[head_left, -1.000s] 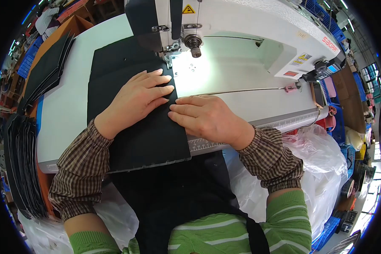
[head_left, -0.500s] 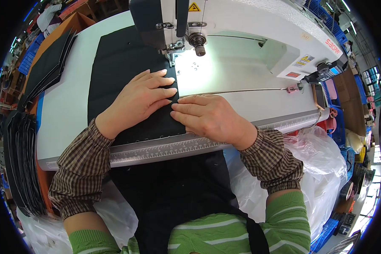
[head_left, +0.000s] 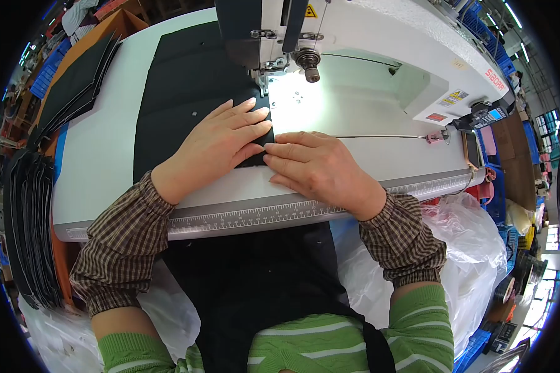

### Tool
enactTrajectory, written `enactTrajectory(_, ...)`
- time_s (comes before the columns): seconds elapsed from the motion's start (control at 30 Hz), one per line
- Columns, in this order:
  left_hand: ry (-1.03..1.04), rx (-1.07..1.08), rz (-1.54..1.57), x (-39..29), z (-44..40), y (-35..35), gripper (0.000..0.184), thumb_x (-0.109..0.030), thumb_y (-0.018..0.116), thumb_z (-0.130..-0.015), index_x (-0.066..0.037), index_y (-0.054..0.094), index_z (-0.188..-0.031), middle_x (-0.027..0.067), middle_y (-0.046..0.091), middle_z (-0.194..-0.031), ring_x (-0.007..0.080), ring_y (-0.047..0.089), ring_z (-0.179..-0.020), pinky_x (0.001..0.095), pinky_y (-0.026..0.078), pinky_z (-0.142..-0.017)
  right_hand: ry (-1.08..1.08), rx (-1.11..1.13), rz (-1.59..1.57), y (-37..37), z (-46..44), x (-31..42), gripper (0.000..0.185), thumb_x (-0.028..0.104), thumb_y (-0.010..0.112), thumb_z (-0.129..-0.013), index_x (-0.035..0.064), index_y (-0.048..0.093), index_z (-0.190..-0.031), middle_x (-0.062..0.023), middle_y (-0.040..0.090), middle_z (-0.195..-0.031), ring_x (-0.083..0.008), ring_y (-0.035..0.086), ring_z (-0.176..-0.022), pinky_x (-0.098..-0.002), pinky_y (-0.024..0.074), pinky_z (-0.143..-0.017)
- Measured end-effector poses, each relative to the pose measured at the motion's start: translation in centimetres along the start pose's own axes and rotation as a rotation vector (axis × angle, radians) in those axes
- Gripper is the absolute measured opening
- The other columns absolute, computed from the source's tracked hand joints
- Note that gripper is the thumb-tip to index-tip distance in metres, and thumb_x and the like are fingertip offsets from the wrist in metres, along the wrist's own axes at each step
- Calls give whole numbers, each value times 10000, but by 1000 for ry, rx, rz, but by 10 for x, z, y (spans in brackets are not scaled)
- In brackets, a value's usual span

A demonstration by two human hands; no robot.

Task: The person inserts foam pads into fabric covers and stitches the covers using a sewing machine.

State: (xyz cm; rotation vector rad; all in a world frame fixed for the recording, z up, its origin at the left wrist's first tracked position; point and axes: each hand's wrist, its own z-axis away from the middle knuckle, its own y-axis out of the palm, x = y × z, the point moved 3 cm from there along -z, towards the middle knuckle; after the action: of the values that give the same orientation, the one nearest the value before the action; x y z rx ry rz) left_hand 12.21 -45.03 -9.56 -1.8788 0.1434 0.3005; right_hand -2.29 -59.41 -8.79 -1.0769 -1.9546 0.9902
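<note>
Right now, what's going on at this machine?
The left hand lies flat on black cloth at a sewing machine. The right hand has its fingers at the cloth's near right corner. The cloth's right edge runs up to the presser foot; its near edge lies short of the ruler. More black pieces sit off to the left.

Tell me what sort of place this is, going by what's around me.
Likely a sewing workshop or factory floor: there's a large sewing machine with black material at its presser foot, and a thick stack of black pieces beside the table.
</note>
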Motion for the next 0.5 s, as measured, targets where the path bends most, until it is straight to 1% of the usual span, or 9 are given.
enactTrajectory(0.1, 20, -63, -8, 2, 5, 2, 269, -206, 705, -948, -82, 719, -1186, 46, 667, -1346, 253, 569, -1346, 412, 398, -1187, 15, 15, 33, 0, -3, 0, 295, 244, 755, -901, 55, 758, -1127, -30, 746, -1216, -244, 683, -1172, -360, 548, -974)
enactTrajectory(0.13, 22, -66, -10, 4, 7, 3, 269, -206, 705, -948, -82, 719, -1186, 46, 667, -1346, 253, 569, -1346, 412, 398, -1187, 13, 15, 36, 1, -3, 0, 295, 244, 755, -901, 55, 758, -1127, -30, 746, -1216, -244, 683, -1172, -360, 548, -974)
enactTrajectory(0.27, 30, -145, 72, 18, 12, 3, 231, -188, 716, -939, -76, 741, -1139, 45, 681, -1318, 253, 585, -1324, 398, 434, -1147, 22, 39, 53, 5, -6, -2, 338, 272, 744, -908, 63, 748, -1173, -28, 729, -1264, -252, 639, -1241, -378, 505, -1043)
enactTrajectory(0.43, 29, -183, 201, 36, 7, 2, 194, -174, 729, -928, -78, 762, -1093, 43, 695, -1285, 253, 593, -1309, 386, 466, -1095, 13, 87, 89, 6, -8, -3, 399, 299, 734, -912, 73, 721, -1240, -23, 701, -1327, -257, 615, -1272, -380, 491, -1059)
enactTrajectory(0.5, 37, -181, 198, 43, 1, 1, 190, -173, 729, -927, -77, 764, -1087, 44, 696, -1280, 256, 598, -1300, 383, 472, -1081, 22, 85, 91, 6, -6, -4, 409, 300, 732, -912, 76, 714, -1253, -22, 697, -1337, -257, 613, -1274, -380, 493, -1057)
